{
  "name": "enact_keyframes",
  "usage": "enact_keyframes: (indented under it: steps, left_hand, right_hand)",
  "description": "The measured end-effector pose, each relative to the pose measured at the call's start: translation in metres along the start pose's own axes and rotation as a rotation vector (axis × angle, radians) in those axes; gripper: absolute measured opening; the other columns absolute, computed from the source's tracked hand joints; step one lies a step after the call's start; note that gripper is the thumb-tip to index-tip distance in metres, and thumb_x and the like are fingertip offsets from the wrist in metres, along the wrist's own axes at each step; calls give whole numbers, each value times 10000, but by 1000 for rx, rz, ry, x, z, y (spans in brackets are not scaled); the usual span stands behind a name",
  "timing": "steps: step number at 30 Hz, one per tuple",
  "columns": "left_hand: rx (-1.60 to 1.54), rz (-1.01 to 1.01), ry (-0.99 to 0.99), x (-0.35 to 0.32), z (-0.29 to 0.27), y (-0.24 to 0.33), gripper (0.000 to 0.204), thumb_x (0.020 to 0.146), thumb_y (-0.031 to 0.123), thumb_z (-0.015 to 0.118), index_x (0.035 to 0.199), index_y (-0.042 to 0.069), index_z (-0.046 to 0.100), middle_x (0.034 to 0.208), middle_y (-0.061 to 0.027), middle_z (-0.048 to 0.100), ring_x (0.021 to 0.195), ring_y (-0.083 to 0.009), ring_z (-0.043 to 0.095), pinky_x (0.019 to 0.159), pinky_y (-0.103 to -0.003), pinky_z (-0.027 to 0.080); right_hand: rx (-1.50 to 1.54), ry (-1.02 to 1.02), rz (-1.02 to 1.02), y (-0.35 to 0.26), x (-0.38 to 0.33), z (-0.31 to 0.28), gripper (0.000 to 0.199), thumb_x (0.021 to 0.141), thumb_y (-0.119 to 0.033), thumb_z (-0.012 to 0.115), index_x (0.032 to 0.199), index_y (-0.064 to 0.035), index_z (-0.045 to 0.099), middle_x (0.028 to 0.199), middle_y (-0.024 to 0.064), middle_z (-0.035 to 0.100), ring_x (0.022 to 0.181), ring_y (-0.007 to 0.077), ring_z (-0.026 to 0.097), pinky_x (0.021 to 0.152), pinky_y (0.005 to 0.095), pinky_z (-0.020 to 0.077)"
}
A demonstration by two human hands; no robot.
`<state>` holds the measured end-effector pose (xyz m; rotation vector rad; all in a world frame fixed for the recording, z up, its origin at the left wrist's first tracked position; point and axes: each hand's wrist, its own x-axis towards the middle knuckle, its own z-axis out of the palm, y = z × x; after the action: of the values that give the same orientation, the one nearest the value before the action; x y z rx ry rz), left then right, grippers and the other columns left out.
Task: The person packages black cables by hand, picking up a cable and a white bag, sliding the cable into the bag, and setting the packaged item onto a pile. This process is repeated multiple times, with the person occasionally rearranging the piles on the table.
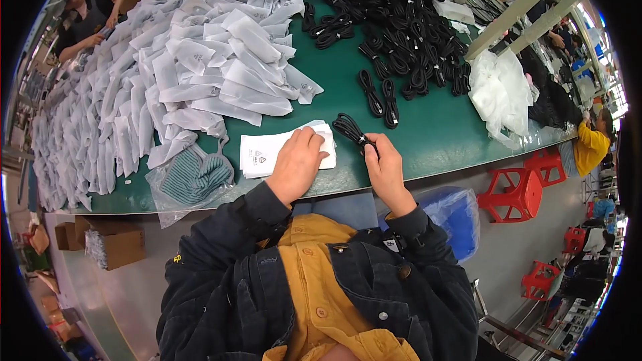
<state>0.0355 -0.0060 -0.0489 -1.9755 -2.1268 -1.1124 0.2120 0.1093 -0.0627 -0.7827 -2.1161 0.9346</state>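
Head view: right hand [384, 166] grips coiled cable [350, 130], left hand [298, 164] lies unclenched on pouch stack [254, 155]; filled pouches [200, 53] look done, loose cables [408, 23] remain.

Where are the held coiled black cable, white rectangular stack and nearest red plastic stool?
Held coiled black cable [351, 129]: head view, middle loops.
White rectangular stack [259, 152]: head view, top face.
Nearest red plastic stool [529, 194]: head view, seat.
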Motion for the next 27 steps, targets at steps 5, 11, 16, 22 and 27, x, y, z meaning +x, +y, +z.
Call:
enact_keyframes:
  steps: [5,11,16,22,27]
  left_hand:
    - [-141,-103,-16,-5,8,-9,154,785,33,730,882,-5,618,839,-118,542,783,-313,590,688,-396,501]
    - [-427,-338,-29,-6,-3,-7,89,823,1,705,868,-15,629,811,-99,580,668,-210,578,637,-311,481]
    - [-546,-476,-34,-9,-6,-5,78,851,16,681,879,-27,622,832,-113,610,674,-203,592,647,-297,482]
    - [-582,-462,14,-10,-7,-4,62,872,-16,664,910,-21,615,854,-72,615,732,-130,571,705,-252,482]
    - [-483,-122,42,-9,-17,5,100,835,-52,666,903,-6,608,924,-98,609,810,-215,585,726,-299,484]
  right_hand:
    - [62,-42,47,-13,-4,-2,210,936,-74,579,1119,28,590,896,170,582,775,338,591,705,392,483]
    - [33,1,-130,-21,-8,-6,264,907,-47,624,1163,11,599,886,148,573,758,312,587,665,374,480]
    - [-91,-64,-260,-24,-13,-14,329,867,-6,661,1191,-2,608,881,133,573,735,295,587,640,351,479]
    - [-259,-142,-420,-26,-11,-23,383,838,5,684,1214,-20,615,858,123,558,718,291,583,613,344,475]
    - [-109,-294,-282,-25,-12,-24,347,862,-7,683,1204,-31,630,860,66,574,719,213,600,619,313,479]
